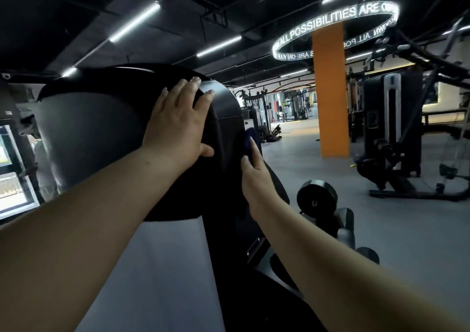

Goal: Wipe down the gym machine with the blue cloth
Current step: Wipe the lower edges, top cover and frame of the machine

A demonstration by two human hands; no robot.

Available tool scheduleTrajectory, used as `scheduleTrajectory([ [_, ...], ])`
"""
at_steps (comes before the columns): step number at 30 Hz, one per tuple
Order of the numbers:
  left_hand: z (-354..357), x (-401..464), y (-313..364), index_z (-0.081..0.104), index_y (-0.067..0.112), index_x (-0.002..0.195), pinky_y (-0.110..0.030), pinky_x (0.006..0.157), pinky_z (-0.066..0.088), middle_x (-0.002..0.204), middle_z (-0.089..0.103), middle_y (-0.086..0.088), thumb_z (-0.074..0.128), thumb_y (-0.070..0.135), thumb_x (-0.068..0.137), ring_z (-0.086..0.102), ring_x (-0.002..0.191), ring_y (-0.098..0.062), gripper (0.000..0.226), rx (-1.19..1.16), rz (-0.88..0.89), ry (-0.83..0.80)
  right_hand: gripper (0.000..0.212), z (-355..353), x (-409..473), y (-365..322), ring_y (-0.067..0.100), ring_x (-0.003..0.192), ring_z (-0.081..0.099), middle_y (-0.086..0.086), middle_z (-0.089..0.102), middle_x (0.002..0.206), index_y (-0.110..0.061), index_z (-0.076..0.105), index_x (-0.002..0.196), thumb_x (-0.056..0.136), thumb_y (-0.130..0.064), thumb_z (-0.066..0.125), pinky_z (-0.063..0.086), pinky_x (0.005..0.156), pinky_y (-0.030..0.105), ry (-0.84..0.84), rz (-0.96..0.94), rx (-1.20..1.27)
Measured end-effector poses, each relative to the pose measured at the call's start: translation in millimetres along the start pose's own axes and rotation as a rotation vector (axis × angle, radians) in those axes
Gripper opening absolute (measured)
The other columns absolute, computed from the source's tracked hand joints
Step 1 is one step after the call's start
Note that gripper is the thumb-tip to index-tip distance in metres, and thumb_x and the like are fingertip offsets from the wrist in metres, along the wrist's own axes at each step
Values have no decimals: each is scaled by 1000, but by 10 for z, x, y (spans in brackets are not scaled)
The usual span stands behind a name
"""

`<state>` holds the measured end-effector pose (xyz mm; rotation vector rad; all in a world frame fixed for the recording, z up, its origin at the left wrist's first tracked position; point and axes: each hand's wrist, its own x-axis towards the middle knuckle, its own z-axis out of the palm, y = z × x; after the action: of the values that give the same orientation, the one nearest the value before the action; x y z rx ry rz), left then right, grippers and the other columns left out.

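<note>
We stand over the gym machine [223, 117], our left hand [178, 125] laid flat on its rounded black top housing, fingers [195, 83] straight and lightly spread, gripping nothing, only bracing. Our right hand [254, 173] reaches round the far edge of the housing and presses the blue cloth [250, 138] against the side panel; the fingers we can see lie straight along the cloth, though we cannot tell whether the thumb pinches it behind the edge. The cloth sits bunched and half hidden between that hand and the machine, just below the curved shoulder of the casing.

To do this step well, we judge that the cloth should be kept flat under the whole palm rather than wadded, drawn along the curve in overlapping passes, with the left hand steadying us so pressure stays even; the seam in the panel likely traps grime and deserves a slower pass.

The housing looks like smooth moulded plastic, matte black with a soft sheen, beside a grey curved shroud [86, 133]. The cloth appears soft and dark blue. Behind, an orange pillar [330, 89] rises from grey rubbery flooring [305, 143]
</note>
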<state>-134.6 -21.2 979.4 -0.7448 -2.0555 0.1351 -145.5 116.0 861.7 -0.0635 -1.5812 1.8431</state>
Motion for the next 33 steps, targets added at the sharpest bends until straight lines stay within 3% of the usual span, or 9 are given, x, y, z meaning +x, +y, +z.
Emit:
scheduleTrajectory([
  [2,-24,-2,4,13,21,155,-43,122,2,163,1,-8,80,47,70,1,150,-27,111,19,1,-18,48,-1,-149,155,12,135,43,-9,43,148,-43,34,148,104,-24,40,34,115,38,36,-16,3],
  [7,-35,5,44,11,23,155,-45,122,2,163,-1,-6,80,47,71,-1,151,-25,111,41,-38,-49,47,-56,-166,487,19,127,51,-3,51,142,-38,42,144,101,-20,34,39,112,42,157,273,98],
  [10,-24,22,70,14,24,154,-46,122,3,163,1,-2,83,44,67,1,151,-22,114,20,-74,-41,50,36,88,136,15,132,46,-6,46,146,-43,40,143,100,-20,38,37,113,41,35,22,69],
  [13,-13,28,70,7,22,155,-43,121,3,163,1,2,86,45,62,2,151,-17,125,4,-117,-24,56,23,150,-85,1,145,19,-13,24,159,-42,33,148,101,-12,40,18,120,29,-103,-320,-38],
  [16,-4,18,55,2,21,156,-39,120,5,163,-3,0,88,48,58,1,150,-19,133,-3,-157,-30,61,-177,-65,208,-6,145,0,-25,4,160,-53,17,145,104,-14,39,5,115,15,-208,-509,-292],
  [19,-34,34,32,5,28,155,-44,122,4,163,-5,-2,86,54,56,-4,150,-23,131,4,-201,-71,58,-329,-240,470,0,148,-7,-28,-1,160,-53,15,146,105,-19,38,-5,109,4,-276,-630,-440],
  [21,-99,80,0,8,29,154,-41,122,0,164,3,1,87,51,56,-2,150,-21,128,19,-186,-110,58,-293,-101,321,0,148,-8,-26,0,160,-49,18,148,105,-18,39,-3,113,9,-279,-696,-459],
  [27,-199,83,-125,7,25,156,-34,120,5,162,16,4,84,29,70,10,150,-14,115,79,-161,-114,54,-60,230,-199,15,151,1,-14,11,163,-37,34,150,103,-13,43,21,120,51,-295,-962,-556],
  [33,-91,32,-226,3,26,156,-36,120,3,164,7,9,78,22,77,4,150,-12,109,52,-109,-85,54,-227,201,134,23,151,12,-6,23,161,-26,44,146,98,-4,51,30,113,57,-320,-1124,-621],
])
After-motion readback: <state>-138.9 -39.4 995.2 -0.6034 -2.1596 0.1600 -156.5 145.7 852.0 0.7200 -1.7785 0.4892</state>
